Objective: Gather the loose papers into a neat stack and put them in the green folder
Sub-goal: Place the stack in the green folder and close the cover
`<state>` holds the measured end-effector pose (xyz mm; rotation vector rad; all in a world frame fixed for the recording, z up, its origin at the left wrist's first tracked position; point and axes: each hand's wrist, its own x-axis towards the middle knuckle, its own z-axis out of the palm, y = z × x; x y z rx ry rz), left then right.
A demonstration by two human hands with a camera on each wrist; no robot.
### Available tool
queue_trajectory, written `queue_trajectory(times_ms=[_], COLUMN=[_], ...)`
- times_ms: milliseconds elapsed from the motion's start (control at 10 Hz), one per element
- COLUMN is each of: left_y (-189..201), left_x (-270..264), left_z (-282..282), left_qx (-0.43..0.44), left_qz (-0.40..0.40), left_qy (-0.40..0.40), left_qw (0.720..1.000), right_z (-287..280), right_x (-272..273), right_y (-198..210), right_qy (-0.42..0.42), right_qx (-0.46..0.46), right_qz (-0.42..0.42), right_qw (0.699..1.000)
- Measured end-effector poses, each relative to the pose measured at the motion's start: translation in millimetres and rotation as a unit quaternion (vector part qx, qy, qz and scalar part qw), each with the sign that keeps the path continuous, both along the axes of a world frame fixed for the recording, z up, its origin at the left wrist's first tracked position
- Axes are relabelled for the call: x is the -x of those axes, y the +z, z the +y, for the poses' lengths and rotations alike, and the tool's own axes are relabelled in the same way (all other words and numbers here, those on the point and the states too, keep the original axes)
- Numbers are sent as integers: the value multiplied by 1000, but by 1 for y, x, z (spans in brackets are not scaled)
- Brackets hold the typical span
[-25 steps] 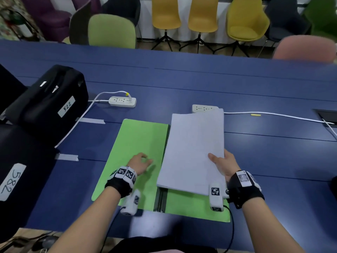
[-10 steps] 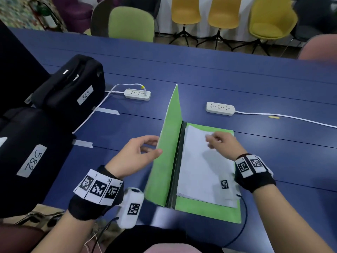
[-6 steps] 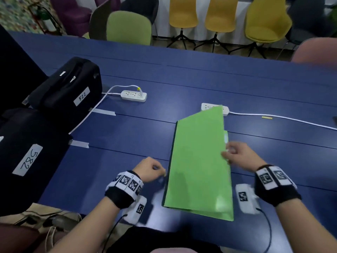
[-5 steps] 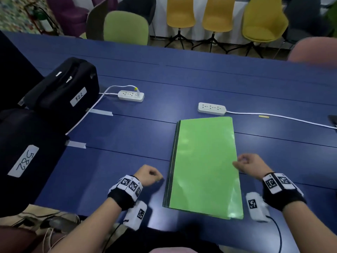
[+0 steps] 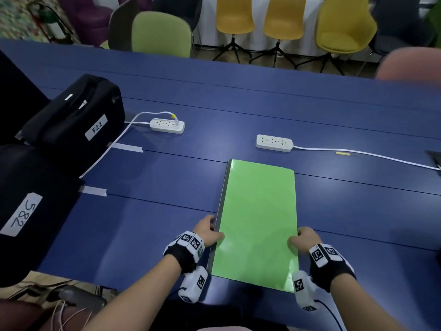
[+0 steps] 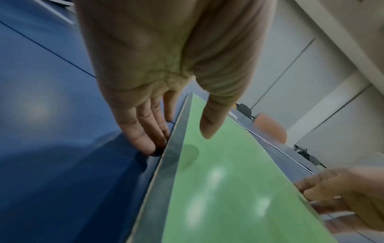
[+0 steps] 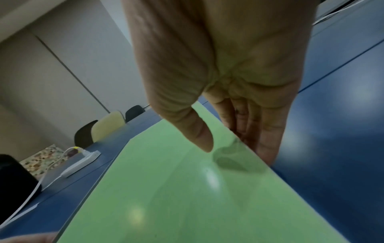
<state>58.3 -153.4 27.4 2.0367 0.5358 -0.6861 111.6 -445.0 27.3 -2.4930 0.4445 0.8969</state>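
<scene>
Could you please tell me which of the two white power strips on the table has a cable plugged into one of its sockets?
The left power strip, nearest the black bag, has a yellow-tipped plug; the right strip's sockets are empty.

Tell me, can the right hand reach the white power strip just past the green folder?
Probably yes. The right hand holds the green folder's near right edge, and only bare blue table lies between it and the power strip. It would have to let go and stretch forward.

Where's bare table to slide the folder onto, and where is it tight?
Bare table lies right of the green folder, below the right power strip and its cable. More lies between the folder and the tape strips. The left is crowded: black bags, left power strip.
</scene>
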Motion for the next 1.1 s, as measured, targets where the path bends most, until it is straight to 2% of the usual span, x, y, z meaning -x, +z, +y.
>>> queue_trajectory(times_ms=[300,600,900,1000,1100], left_y=[4,1,-9,-11,-10], left_x=[-8,-16,-4,-4,7], left_z=[54,96,103,107,121], left_qx=[-21,-58,-17,-10,-4], left_qz=[-22,-36,-29,-26,-5], left_qy=[52,176,231,209,183], left_qw=[998,982,972,977,983], right_z=[56,117,113,112,100], right_x=[-5,-2,9,8,5], right_y=[2,14,7,6,12], right_qy=[-11,-20,-13,-9,-40], right_qx=[-63,-129,-164,-166,-169], right_qz=[-26,-43,-93,-76,-90], right_qw=[998,991,982,983,981])
